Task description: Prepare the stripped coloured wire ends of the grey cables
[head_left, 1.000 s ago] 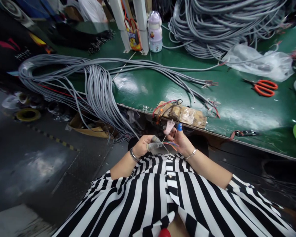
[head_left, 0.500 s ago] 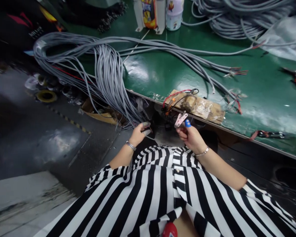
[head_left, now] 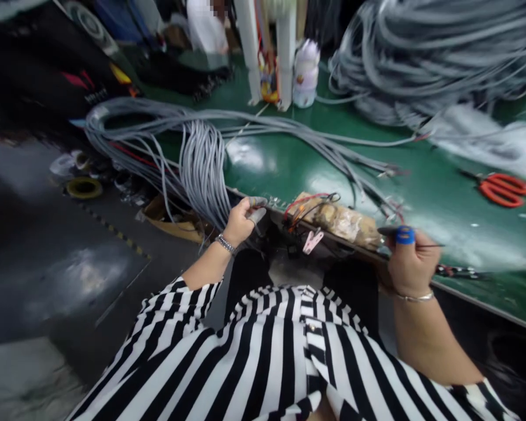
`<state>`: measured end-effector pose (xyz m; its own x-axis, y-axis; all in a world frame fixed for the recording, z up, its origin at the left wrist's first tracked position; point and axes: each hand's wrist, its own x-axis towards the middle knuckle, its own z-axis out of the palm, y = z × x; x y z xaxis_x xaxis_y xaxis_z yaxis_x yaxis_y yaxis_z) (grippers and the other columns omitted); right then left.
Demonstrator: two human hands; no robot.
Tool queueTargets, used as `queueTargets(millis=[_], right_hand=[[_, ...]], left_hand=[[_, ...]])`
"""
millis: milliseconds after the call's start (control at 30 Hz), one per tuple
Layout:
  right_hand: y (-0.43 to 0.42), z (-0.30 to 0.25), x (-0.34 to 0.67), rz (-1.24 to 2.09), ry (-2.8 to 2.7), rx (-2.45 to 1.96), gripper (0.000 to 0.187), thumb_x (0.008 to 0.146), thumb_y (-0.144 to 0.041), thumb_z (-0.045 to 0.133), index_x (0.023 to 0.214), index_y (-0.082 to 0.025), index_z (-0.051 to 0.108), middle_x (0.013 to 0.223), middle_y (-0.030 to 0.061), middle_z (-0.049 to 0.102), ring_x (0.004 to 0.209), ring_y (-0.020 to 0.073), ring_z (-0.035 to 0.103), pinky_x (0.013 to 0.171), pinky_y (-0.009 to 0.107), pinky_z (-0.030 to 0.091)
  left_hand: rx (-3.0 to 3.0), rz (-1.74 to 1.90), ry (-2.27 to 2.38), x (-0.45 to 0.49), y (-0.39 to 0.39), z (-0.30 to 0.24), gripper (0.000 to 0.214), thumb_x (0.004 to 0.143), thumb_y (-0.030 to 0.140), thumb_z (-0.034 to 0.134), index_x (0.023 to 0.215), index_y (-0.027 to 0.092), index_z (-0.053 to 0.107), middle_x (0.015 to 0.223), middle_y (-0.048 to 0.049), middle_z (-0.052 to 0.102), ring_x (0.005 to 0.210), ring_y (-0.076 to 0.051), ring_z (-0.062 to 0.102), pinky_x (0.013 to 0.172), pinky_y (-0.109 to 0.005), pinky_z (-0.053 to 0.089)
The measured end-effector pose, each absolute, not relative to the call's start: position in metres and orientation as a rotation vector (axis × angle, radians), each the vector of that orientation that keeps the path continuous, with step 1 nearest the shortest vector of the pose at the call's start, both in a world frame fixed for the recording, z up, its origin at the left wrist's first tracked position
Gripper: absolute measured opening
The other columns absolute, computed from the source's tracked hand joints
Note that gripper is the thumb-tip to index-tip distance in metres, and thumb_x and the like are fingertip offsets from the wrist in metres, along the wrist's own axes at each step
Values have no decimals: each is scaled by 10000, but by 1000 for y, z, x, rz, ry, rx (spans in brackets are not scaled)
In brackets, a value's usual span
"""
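Gray cables (head_left: 204,166) hang just left of the left hand (head_left: 240,223); I see its thumb and forefinger parted. Pink clip (head_left: 312,241) sits between both hands. Right hand (head_left: 412,266): clamped on a dark, slim tool (head_left: 386,231).

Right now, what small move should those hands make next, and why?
Perhaps the left hand, if free (I can't tell), should take one cable from the gray cable bundle: the bundle hangs right beside that hand, while the right hand is busy pinching a slim dark object.
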<state>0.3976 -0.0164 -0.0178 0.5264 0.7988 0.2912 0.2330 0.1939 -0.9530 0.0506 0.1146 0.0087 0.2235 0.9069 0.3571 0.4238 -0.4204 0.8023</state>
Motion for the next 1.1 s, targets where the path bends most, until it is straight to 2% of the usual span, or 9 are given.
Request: queueTargets(millis=[133, 333, 433, 633, 733, 867, 967, 1033, 1100], right_hand=[[2, -13, 403, 671, -898, -1326, 539, 861, -621, 512, 650, -139, 625, 521, -3, 491, 423, 69, 352, 403, 214, 258], [0, -24, 404, 714, -941, -1316, 481, 872, -580, 529, 792, -131, 680, 584, 0, 493, 493, 88, 401, 445, 213, 303], [-4, -28, 406, 691, -986, -1354, 473, 873, -569, 529, 793, -130, 684, 578, 0, 483, 491, 93, 391, 438, 215, 302], [-2, -27, 406, 580, -1138, -1392, 445, 880, -533, 522, 851, -136, 720, 605, 18, 544, 539, 125, 480, 494, 231, 403], [-1, -22, 404, 525, -1212, -1391, 432, 890, -513, 504, 839, -144, 722, 588, 17, 555, 531, 134, 502, 495, 235, 422], [1, -17, 403, 480, -1247, -1392, 428, 907, -491, 480, 811, -153, 725, 591, 26, 577, 557, 152, 550, 527, 244, 458], [3, -16, 403, 467, -1257, -1381, 404, 908, -475, 488, 832, -160, 730, 678, 49, 644, 629, 170, 606, 599, 261, 499], [3, -16, 404, 459, -1257, -1376, 390, 908, -468, 495, 832, -166, 730, 722, 61, 671, 675, 185, 634, 639, 272, 514], [3, -16, 403, 455, -1255, -1372, 376, 907, -461, 500, 827, -171, 726, 731, 64, 680, 697, 198, 647, 650, 278, 517]], left_hand=[[2351, 1044, 1077, 85, 156, 38, 244, 836, 280, 621, 1047, 168, 669, 1046, -73, 688, 973, -181, 638, 898, -327, 513], [2810, 471, 1260, 147, 236, 63, 317, 849, 270, 562, 1139, 173, 645, 1270, -88, 595, 1179, -236, 537, 1059, -372, 398], [2794, 200, 1535, 168, 272, 65, 385, 863, 288, 535, 1229, 185, 597, 1393, -89, 498, 1260, -252, 469, 1087, -376, 355], [2609, 147, 1925, 166, 334, 73, 447, 888, 301, 466, 1286, 107, 521, 1383, -179, 487, 1301, -282, 437, 1070, -393, 359], [2531, 92, 2017, 156, 353, 77, 474, 900, 316, 427, 1323, 109, 479, 1402, -191, 480, 1317, -286, 430, 1056, -398, 370], [2509, -42, 2010, 146, 365, 83, 517, 884, 429, 447, 1300, 127, 496, 1355, -201, 533, 1262, -315, 494, 1012, -431, 397], [2572, -125, 1894, 146, 364, 89, 581, 820, 549, 514, 1183, 98, 575, 1243, -225, 604, 1163, -343, 562, 961, -433, 418], [2623, -178, 1731, 153, 355, 92, 560, 764, 587, 571, 1059, 116, 634, 1097, -176, 679, 1014, -298, 627, 873, -362, 453], [2668, -206, 1529, 169, 335, 95, 470, 740, 588, 596, 923, 162, 671, 939, -83, 715, 861, -217, 642, 765, -270, 452]])
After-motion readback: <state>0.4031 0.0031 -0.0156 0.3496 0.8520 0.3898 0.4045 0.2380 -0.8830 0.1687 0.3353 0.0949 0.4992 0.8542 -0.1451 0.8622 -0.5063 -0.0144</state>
